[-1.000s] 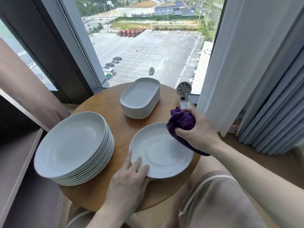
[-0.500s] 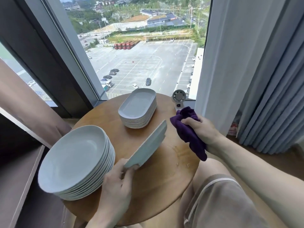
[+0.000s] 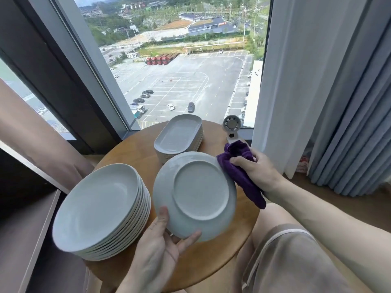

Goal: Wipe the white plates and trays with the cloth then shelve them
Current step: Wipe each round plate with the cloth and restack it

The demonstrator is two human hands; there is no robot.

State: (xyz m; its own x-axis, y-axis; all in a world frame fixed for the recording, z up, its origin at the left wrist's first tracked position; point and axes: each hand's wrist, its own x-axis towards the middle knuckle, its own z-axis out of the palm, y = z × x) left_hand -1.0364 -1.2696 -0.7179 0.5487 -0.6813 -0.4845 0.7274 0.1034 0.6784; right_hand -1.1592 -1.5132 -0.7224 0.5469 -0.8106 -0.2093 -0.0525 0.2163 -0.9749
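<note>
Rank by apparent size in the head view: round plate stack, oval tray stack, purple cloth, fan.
1. round plate stack
2. oval tray stack and purple cloth look similar; the trays sit farther off and the cloth is partly hidden, so no ranking.
3. fan

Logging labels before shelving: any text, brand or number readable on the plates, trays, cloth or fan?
Nothing readable.
Underside of held plate: no mark shows.
On plate stack, trays, cloth: none.
On fan: dark patch, no legible letters.
Outside, building sign: too blurred to read.
</note>
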